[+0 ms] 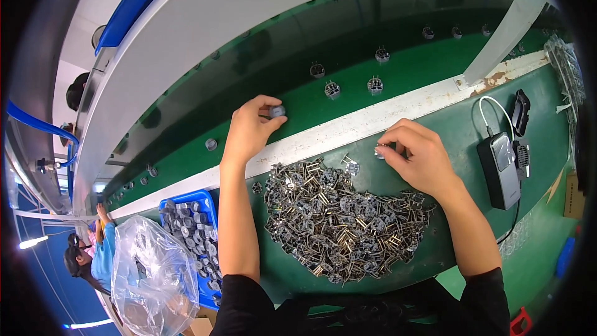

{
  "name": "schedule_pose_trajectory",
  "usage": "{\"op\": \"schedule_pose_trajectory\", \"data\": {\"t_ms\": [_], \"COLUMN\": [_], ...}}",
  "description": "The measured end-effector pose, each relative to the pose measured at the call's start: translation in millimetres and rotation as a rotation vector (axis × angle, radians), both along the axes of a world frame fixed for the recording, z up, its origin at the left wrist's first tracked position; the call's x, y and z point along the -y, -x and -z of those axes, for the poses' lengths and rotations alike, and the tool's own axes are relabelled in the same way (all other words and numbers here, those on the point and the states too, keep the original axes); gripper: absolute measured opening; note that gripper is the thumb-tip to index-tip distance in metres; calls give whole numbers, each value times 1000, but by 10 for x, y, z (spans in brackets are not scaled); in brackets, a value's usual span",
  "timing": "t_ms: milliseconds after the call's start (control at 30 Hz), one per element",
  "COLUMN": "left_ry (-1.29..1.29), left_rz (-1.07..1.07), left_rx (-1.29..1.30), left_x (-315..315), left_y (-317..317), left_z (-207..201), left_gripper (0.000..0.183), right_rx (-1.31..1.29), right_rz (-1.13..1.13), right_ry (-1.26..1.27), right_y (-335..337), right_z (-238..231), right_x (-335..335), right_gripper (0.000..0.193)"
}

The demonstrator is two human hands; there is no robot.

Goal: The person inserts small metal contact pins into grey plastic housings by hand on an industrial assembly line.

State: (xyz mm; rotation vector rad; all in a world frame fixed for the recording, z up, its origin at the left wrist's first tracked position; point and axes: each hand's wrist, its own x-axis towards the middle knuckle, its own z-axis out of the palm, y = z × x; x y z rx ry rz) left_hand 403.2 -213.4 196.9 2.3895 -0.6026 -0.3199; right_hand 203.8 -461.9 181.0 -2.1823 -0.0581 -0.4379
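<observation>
My left hand (247, 129) reaches over the green conveyor belt (367, 109), thumb and fingers pinching a round grey plastic cap (277, 111). Above the table my right hand (418, 154) is closed on a small pinned plug insert (379, 150), mostly hidden by the fingertips. Between my forearms lies a large pile of plug inserts (348, 230) with brass and silver pins. One loose insert (352, 167) rests just beyond the pile. To the left, a blue tray (214, 211) holds many grey caps (189, 224).
A white rail (336, 134) separates belt and table. Several pinned parts (333, 90) stand on the belt. A clear plastic bag (152, 274) bulges beside the tray. At right lies a black-and-grey device (499, 168) with a white cable. A co-worker (102, 252) stands far left.
</observation>
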Motion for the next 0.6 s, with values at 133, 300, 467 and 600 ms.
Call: {"op": "schedule_pose_trajectory", "data": {"t_ms": [133, 300, 467, 600], "left_ry": [255, 409, 373, 387], "left_rz": [32, 330, 400, 379], "left_rx": [-243, -256, -309, -340], "left_x": [306, 564, 661, 664], "left_y": [299, 734, 955, 980], "left_z": [-223, -271, -350, -290], "left_gripper": [32, 36, 36, 37], "right_rx": [88, 164, 348, 358], "right_rz": [56, 96, 76, 62], "right_ry": [-177, -192, -111, -65], "right_y": [26, 38, 21, 26], "right_z": [-50, -51, -92, -72], "right_x": [-53, -145, -188, -184], "right_gripper": [12, 15, 18, 19]}}
